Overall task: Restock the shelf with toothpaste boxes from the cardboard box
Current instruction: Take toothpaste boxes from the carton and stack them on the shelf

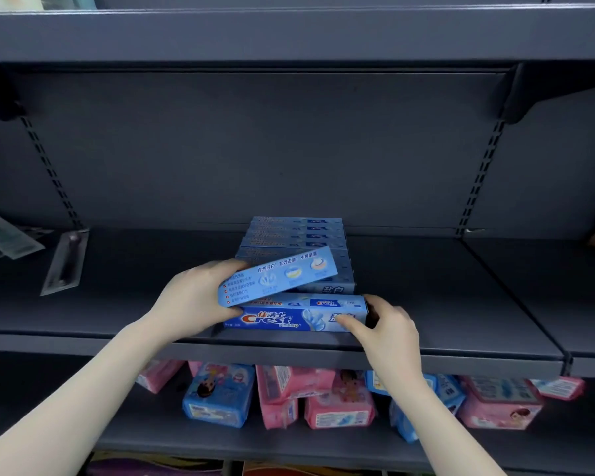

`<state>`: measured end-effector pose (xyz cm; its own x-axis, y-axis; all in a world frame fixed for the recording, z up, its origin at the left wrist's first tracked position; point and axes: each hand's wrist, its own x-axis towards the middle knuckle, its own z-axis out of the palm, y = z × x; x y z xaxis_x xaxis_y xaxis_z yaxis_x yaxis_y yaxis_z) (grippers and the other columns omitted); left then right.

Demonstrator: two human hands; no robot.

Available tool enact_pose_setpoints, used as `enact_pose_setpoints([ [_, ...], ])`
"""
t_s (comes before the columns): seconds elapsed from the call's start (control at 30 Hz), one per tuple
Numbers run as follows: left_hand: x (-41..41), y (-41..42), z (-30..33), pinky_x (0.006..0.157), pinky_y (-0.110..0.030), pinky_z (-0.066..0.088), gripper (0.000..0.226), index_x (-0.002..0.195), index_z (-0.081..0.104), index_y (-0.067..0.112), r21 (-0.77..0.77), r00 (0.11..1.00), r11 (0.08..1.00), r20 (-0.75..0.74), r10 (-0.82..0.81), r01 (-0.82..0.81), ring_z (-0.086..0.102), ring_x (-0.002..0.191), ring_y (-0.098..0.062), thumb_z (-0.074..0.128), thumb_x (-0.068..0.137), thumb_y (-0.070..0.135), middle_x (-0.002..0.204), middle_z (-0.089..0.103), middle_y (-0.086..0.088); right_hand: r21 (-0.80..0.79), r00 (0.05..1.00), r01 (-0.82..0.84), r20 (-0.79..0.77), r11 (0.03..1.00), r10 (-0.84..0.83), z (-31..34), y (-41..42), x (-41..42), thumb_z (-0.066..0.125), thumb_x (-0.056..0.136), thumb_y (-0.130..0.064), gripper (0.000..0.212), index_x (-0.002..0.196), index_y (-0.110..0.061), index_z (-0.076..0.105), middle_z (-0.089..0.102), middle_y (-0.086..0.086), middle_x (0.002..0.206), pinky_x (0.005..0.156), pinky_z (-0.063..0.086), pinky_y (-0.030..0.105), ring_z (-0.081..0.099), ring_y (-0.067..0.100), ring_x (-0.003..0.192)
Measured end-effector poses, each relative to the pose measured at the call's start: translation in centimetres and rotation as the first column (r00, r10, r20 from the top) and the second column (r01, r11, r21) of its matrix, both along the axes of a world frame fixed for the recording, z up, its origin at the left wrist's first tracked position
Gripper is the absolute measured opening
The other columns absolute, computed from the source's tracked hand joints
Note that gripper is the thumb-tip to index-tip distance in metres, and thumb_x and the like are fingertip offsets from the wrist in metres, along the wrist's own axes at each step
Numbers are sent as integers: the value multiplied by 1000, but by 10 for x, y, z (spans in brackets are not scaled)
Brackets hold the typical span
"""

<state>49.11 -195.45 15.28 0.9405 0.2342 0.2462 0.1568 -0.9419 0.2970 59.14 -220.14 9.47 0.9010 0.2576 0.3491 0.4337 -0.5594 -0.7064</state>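
Step in hand: placing stock on grey shelf (pixel 426 341). Left hand (pixel 193 300) curled round tilted Crest toothpaste box (pixel 279 278) above row of boxes (pixel 296 235). Right hand (pixel 389 329) pinching end of front box (pixel 299 314), resting on shelf. Next: lay tilted box flat, aligned. Cardboard box out of view.

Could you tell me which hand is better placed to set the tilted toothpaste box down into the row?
Left. The left hand already grips the tilted box above the row, while the right hand steadies the front Crest box.
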Motion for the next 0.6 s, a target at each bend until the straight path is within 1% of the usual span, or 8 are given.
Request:
enact_pose_setpoints([
  [0.1,2,-3,-3,71,-31,46,55,117,55,31,26,999,999,46,27,-28,59,95,-19,75,66,24,104,62,8,-12,999,-4,34,1000,4,1,6,4,69,79,-38,39,111,-16,63,65,-1,88,78,45,36,54,21,92],
  [0.23,7,-2,-9,63,-30,42,45,111,57,31,43,994,998,104,43,-48,60,90,-22,70,69,24,97,63,5,-67,994,34,106,997,-27,-2,13,9,69,79,-39,40,109,-13,63,67,5,86,71,43,33,54,24,85],
  [0.33,12,1,-13,64,-30,43,43,111,57,30,48,991,996,112,72,-78,59,93,-22,69,69,25,99,63,6,-164,987,65,159,984,-39,-4,18,11,67,81,-43,49,117,-11,60,66,9,84,72,43,35,55,28,83],
  [0.4,14,3,-15,64,-30,42,43,111,57,30,44,991,995,112,79,-84,59,93,-22,68,69,26,98,63,7,-205,982,101,180,974,-63,-4,21,11,68,80,-41,57,124,-7,57,65,15,79,70,42,37,56,32,79],
  [0.5,15,4,-16,64,-30,43,44,112,56,31,42,990,996,119,74,-79,59,93,-22,68,70,27,99,63,7,-226,970,124,235,966,-70,-8,22,10,75,75,-36,60,121,-1,59,60,14,61,63,41,36,55,33,63],
  [0.6,15,5,-15,66,-31,45,46,113,56,32,38,991,997,121,61,-66,60,94,-22,69,69,26,101,63,7,-215,969,134,233,967,-83,-12,23,9,74,77,-29,59,125,2,55,60,14,60,63,44,37,57,33,62],
])
